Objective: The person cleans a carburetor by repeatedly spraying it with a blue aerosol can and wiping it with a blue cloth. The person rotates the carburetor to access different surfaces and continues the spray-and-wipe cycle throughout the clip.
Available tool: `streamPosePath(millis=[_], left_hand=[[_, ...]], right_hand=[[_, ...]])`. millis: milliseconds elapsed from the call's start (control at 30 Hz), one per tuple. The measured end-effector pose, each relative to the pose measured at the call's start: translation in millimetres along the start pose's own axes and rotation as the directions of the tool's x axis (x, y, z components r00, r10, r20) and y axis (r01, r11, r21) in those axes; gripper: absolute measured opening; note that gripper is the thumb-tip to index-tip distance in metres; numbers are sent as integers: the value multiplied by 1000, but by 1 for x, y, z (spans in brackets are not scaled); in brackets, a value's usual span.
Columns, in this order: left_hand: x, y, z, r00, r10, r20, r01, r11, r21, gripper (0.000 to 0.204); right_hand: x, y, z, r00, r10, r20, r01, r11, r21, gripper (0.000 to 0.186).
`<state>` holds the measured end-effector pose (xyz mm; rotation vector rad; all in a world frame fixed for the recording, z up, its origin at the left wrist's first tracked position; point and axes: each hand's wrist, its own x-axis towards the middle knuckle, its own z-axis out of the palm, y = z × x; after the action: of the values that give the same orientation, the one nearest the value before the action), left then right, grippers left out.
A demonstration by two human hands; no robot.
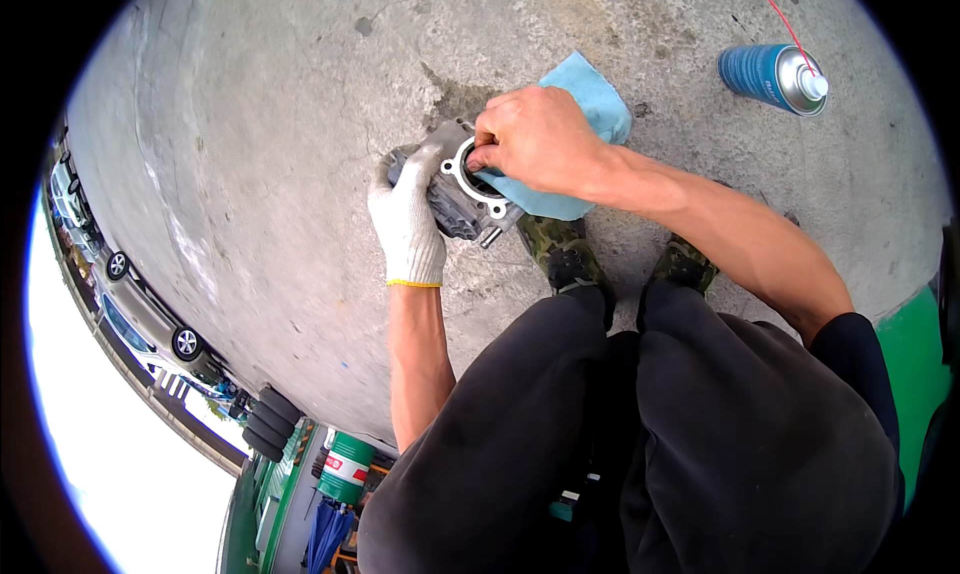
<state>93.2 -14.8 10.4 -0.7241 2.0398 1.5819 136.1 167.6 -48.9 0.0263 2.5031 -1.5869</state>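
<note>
A grey metal housing (460, 214) with a round bore and a white-metal bolted flange is held above the concrete near my camouflage shoes. My left hand (405, 214), in a white knit glove, is closed around the housing's left side. My bare right hand (535, 139) pinches a light blue cloth (590, 94), with thumb and fingers at the mouth of the bore. The cloth hangs past both sides of that hand, and part of it lies over the flange's right side.
A blue spray can (760, 79) with a red straw stands on the concrete floor (260, 154) at upper right. Parked cars (150, 324), stacked tyres (270, 424) and a green-and-white drum (345, 469) are at the left. My knees fill the lower foreground; green flooring (910, 354) is at far right.
</note>
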Motion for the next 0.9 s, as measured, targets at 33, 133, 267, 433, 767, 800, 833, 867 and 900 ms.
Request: streamPosePath(millis=[33, 133, 267, 433, 767, 800, 833, 867, 900], left_hand=[[0, -4, 1, 999, 31, -9, -30, 999, 22, 31], [3, -9, 1, 998, 54, -36, -54, 998, 12, 33], [-8, -6, 13, 990, 111, -87, -104, 991, 81, 35], [-18, -9, 22, 894, 394, -212, -290, 872, 394, 39], [19, -8, -8, 993, -113, 27, 115, 988, -106, 31], [20, -9, -8, 987, -147, 65, 155, 978, -140, 29], [20, -8, -5, 985, -149, 86, 159, 979, -125, 29], [19, -7, -4, 983, -150, 104, 161, 981, -109, 28], [19, -6, -3, 981, -151, 120, 162, 982, -93, 27]], right_hand=[[-3, 0, 2, 988, -113, -104, 108, 993, -53, 23], [-6, 1, 7, 981, -144, -133, 127, 983, -132, 21], [-7, 3, 8, 995, -19, -96, 0, 982, -189, 21], [7, -9, 2, 958, 275, 82, -242, 927, -287, 21], [-24, 3, -54, 924, -191, 333, 232, 969, -88, 32], [-22, 0, -54, 911, -165, 378, 206, 976, -72, 33], [-21, 1, -54, 919, -155, 362, 187, 981, -55, 30], [-17, 3, -56, 917, -122, 380, 137, 991, -11, 28], [-13, 4, -57, 912, -93, 399, 86, 996, 33, 26]])
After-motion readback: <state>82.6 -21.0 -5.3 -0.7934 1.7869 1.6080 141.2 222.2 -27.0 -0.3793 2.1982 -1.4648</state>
